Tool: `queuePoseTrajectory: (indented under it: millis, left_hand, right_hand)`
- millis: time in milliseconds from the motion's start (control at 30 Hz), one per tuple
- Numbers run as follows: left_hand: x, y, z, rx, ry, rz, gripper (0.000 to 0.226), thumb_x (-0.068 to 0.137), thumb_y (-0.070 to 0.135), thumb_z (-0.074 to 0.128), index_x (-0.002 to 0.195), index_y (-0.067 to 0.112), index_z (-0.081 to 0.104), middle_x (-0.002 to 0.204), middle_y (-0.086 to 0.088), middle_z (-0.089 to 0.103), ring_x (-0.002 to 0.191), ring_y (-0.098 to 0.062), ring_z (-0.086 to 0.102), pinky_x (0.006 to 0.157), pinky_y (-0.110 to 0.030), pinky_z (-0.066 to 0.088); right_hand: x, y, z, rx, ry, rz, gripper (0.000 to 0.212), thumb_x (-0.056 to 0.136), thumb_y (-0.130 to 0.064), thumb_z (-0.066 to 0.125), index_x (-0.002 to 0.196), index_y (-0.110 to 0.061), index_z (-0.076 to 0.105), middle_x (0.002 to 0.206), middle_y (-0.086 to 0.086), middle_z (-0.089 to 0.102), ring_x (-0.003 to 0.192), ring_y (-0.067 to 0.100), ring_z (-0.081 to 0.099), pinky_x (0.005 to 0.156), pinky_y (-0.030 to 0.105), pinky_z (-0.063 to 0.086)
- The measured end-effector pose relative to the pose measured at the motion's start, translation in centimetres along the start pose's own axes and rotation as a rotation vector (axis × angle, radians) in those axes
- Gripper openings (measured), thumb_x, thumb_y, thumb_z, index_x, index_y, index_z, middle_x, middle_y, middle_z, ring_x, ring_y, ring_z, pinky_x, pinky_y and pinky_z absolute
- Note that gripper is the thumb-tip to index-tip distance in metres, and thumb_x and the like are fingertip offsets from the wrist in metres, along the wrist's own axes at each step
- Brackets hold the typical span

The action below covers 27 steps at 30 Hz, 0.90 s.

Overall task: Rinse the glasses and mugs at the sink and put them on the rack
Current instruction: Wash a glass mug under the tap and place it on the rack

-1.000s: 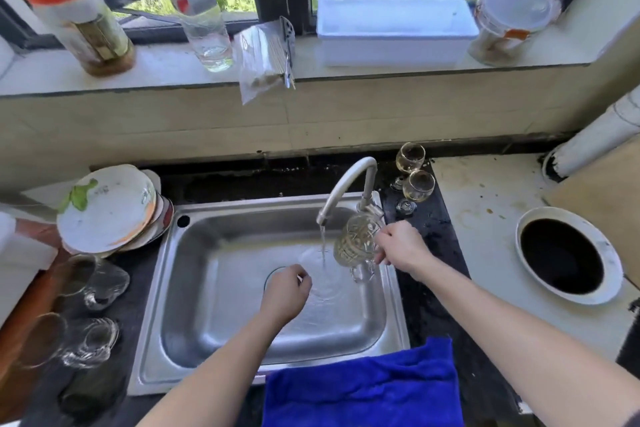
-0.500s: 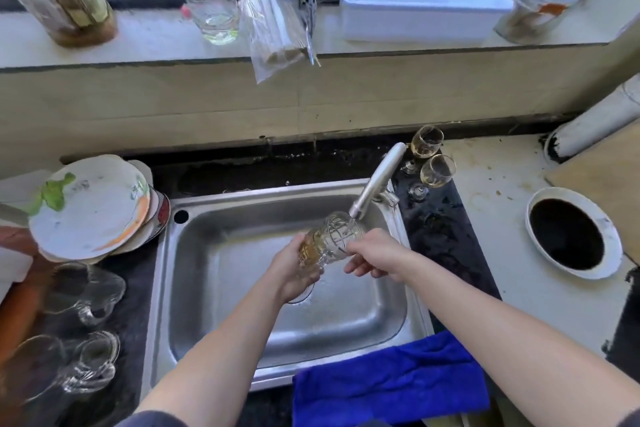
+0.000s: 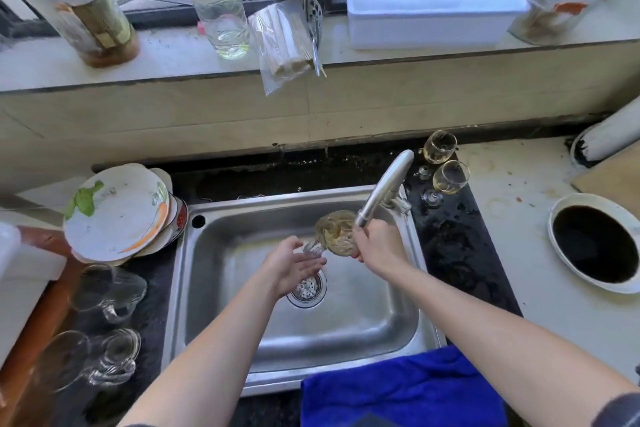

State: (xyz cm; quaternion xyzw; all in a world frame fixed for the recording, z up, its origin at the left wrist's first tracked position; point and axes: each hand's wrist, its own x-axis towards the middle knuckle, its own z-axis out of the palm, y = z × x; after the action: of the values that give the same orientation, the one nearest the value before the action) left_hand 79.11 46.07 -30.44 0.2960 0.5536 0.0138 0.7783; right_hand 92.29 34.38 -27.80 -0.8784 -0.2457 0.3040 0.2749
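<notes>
While the head view looks down into the sink (image 3: 346, 340), one item is in hand: a patterned glass mug (image 3: 334, 230), tilted with its mouth down and to the left under the tap (image 3: 384, 191), apparently to tip rinse water out.

- Right grip (image 3: 377, 248): fingers curled round the mug's base end.
- Left grip (image 3: 294, 267): spread, palm up, just below the mug's mouth and above the drain (image 3: 306, 288), likely to steady it or catch the flow.
- Stemmed glasses (image 3: 450, 178): two, far right on the table (image 3: 450, 253), probably awaiting rinse.
- Clear mugs (image 3: 110, 291): near left, beside stacked plates (image 3: 117, 208); cannot tell whether rinsed.
- Rack: not identifiable.
</notes>
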Motion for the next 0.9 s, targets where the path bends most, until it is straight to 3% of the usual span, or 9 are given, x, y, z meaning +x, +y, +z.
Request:
queuePoseTrajectory:
  millis: [100,167,267,400,467,533,600,767,900]
  left_hand:
    - [1.3,-0.1,0.4,0.271,0.066,-0.019,0.013,0.090,-0.005,0.039,0.090,0.000,0.052,0.068,-0.016,0.055,0.034,-0.015,0.048,0.033,-0.015,0.034]
    - [1.6,-0.3,1.2,0.448,0.072,0.029,0.024,0.090,-0.006,0.039,0.083,0.008,0.057,0.052,-0.007,0.048,0.029,-0.009,0.033,0.036,-0.009,0.022]
    - [1.3,-0.4,2.3,0.476,0.039,0.045,0.034,0.090,-0.009,0.033,0.076,0.011,0.056,0.049,-0.003,0.037,0.028,-0.007,0.027,0.038,-0.006,0.018]
    - [1.6,-0.5,2.6,0.436,0.020,0.026,0.034,0.088,-0.014,0.031,0.079,0.008,0.056,0.041,-0.001,0.036,0.025,-0.007,0.026,0.038,-0.006,0.015]
    - [1.4,-0.4,2.7,0.437,0.030,0.020,0.032,0.090,-0.011,0.032,0.079,0.009,0.055,0.039,-0.001,0.038,0.025,-0.007,0.028,0.037,-0.006,0.015]
    - [1.6,-0.2,2.7,0.416,0.069,0.007,0.032,0.093,-0.007,0.030,0.075,0.009,0.051,0.045,-0.004,0.040,0.024,-0.006,0.029,0.036,-0.005,0.016]
    - [2.0,0.3,2.5,0.400,0.116,-0.011,0.035,0.094,-0.007,0.024,0.072,0.008,0.047,0.054,-0.005,0.038,0.024,-0.005,0.029,0.035,-0.004,0.017]
    - [1.8,1.3,2.7,0.512,0.144,-0.011,0.037,0.092,-0.008,0.020,0.069,0.010,0.042,0.056,-0.004,0.035,0.024,-0.004,0.028,0.033,-0.005,0.016]
    - [1.4,1.5,2.7,0.583,0.153,-0.022,0.037,0.091,-0.006,0.023,0.064,0.010,0.041,0.056,-0.005,0.035,0.023,-0.005,0.029,0.032,-0.006,0.015]
  right_hand:
    - [-0.9,-0.6,-0.6,-0.077,-0.045,-0.130,0.040,0.101,-0.032,0.045,0.074,-0.010,0.066,0.059,-0.004,0.065,0.059,0.010,0.064,0.068,0.032,0.053]
    - [-0.8,-0.5,-0.9,-0.105,-0.067,-0.183,0.043,0.101,-0.034,0.044,0.074,-0.010,0.067,0.060,-0.004,0.064,0.064,0.016,0.065,0.071,0.035,0.053]
    - [-0.5,0.3,-1.8,-0.174,-0.064,-0.248,0.034,0.099,-0.035,0.045,0.079,-0.013,0.060,0.071,-0.002,0.064,0.073,0.022,0.062,0.072,0.043,0.051]
    - [-1.7,2.4,-3.0,-0.364,0.281,-0.730,0.013,0.088,-0.020,0.052,0.092,-0.011,0.061,0.091,0.001,0.059,0.085,0.020,0.055,0.055,0.038,0.053]
    - [-1.7,3.7,-3.1,-0.433,0.265,-0.858,0.028,0.077,-0.011,0.057,0.103,-0.010,0.067,0.106,0.005,0.062,0.101,0.022,0.058,0.066,0.035,0.058]
    - [-1.3,4.2,-3.0,-0.546,0.208,-0.883,0.041,0.071,-0.007,0.060,0.111,-0.010,0.067,0.121,0.011,0.059,0.119,0.028,0.052,0.079,0.039,0.057]
    - [-1.2,4.2,-2.6,-0.606,0.184,-0.892,0.046,0.069,-0.008,0.060,0.115,-0.009,0.065,0.124,0.013,0.058,0.125,0.030,0.047,0.081,0.041,0.054]
    - [-1.4,2.9,-0.7,-0.617,-0.046,-0.884,0.043,0.065,-0.002,0.067,0.108,-0.006,0.066,0.113,0.009,0.065,0.106,0.030,0.060,0.068,0.041,0.056]
    - [-0.2,1.8,0.1,-0.706,-0.180,-0.778,0.035,0.085,-0.009,0.053,0.118,-0.013,0.061,0.124,0.005,0.059,0.115,0.029,0.054,0.075,0.040,0.050]
